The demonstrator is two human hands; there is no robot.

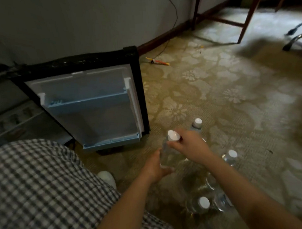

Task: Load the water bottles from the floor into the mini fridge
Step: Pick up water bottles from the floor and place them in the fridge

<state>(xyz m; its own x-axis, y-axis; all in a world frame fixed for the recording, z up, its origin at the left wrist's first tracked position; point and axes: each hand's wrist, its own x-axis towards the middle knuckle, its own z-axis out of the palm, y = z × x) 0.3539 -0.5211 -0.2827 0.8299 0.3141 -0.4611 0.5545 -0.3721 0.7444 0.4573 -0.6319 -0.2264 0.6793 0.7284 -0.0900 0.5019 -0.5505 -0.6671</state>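
A clear water bottle [166, 153] with a white cap stands upright between my hands, just in front of the open fridge door. My left hand [155, 166] grips its lower body. My right hand [189, 146] holds it around the neck, just under the cap. Several more capped bottles stand on the floor around: one behind my right hand [197, 124], one to the right [229, 156], one near my forearm [203, 203]. The mini fridge door [94, 106] hangs open with pale blue door shelves. The fridge interior [12, 120] is at the far left, partly hidden.
The floor is patterned beige carpet [215, 86]. A small orange and yellow object [157, 60] lies near the skirting board with a black cable. Wooden table legs [246, 18] stand at the back right, a chair base [295, 40] at the far right. My checked shirt [37, 190] fills the lower left.
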